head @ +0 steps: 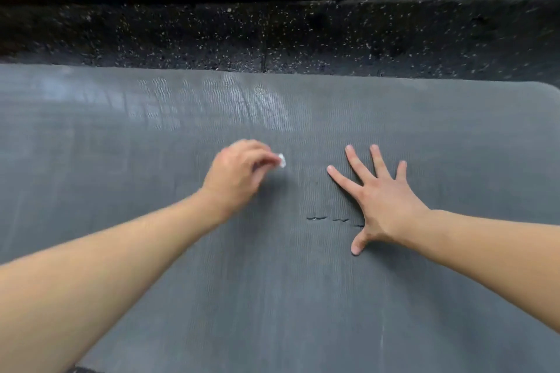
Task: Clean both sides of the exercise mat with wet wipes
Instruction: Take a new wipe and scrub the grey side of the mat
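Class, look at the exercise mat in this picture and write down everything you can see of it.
The exercise mat is dark grey, foam-like, with a fine wavy ribbed texture and a rounded far right corner. It lies flat on a black speckled floor. Shiny streaks mark its far part; short tears sit near the middle. The right hand presses flat on it, fingers spread; the left hand holds a small white wipe against it.

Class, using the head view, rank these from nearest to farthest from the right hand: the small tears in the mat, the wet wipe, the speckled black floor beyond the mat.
Measured from the right hand:
1. Small tears: in the mat, right beside the thumb, to its left.
2. Wet wipe: farther left, pinched in the left hand.
3. Speckled black floor: beyond the mat's far edge.
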{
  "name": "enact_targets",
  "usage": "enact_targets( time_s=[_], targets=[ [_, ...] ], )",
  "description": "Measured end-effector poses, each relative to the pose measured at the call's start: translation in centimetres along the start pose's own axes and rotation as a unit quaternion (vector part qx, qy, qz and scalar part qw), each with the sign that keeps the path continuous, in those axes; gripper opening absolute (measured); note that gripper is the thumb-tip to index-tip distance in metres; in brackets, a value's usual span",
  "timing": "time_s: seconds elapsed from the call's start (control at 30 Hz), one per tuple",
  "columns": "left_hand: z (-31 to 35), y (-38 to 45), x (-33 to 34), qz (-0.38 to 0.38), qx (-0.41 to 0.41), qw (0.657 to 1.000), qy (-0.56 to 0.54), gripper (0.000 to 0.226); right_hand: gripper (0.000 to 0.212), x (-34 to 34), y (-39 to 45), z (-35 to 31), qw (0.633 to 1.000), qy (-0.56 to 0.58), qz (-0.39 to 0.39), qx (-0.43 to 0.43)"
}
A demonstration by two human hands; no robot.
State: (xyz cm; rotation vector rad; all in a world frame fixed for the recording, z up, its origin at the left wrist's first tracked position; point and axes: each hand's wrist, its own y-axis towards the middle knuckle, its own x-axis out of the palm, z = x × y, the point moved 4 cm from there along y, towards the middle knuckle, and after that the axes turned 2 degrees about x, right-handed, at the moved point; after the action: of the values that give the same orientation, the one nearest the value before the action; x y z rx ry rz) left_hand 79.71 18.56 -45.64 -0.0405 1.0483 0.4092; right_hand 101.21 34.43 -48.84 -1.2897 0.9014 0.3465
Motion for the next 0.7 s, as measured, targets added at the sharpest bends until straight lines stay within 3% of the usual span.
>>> enact_targets(
  time_s=[0.13,0.23,0.3,0.47,0.57,0.7],
  targets=[
    [-5.3,14.4,0.9,0.084,-0.151,0.985,0.010,0.011,0.167,0.5,0.7,0.5,1.000,0.010,0.008,-0.006],
    [-6.4,16.9,4.1,0.104,-0.208,0.972,0.031,0.014,0.167,0.8,1.2,0.8,1.000,0.010,0.022,-0.014],
    [-5.2,15.5,5.4,0.109,-0.190,0.975,0.042,0.014,0.168,0.8,1.3,0.9,1.000,0.011,0.022,-0.013],
    [2.5,3.7,7.9,0.020,0.001,1.000,0.002,0.010,0.170,1.0,0.9,0.9,1.000,0.013,0.019,-0.008],
    [5.9,-3.4,8.7,-0.037,0.020,0.999,-0.027,0.010,0.170,0.9,0.9,0.6,1.000,0.027,0.012,0.000],
    [5.3,-2.2,7.6,-0.034,0.000,0.999,-0.002,0.008,0.162,0.7,-1.2,-1.1,0.997,0.062,0.036,-0.001]
  ],
)
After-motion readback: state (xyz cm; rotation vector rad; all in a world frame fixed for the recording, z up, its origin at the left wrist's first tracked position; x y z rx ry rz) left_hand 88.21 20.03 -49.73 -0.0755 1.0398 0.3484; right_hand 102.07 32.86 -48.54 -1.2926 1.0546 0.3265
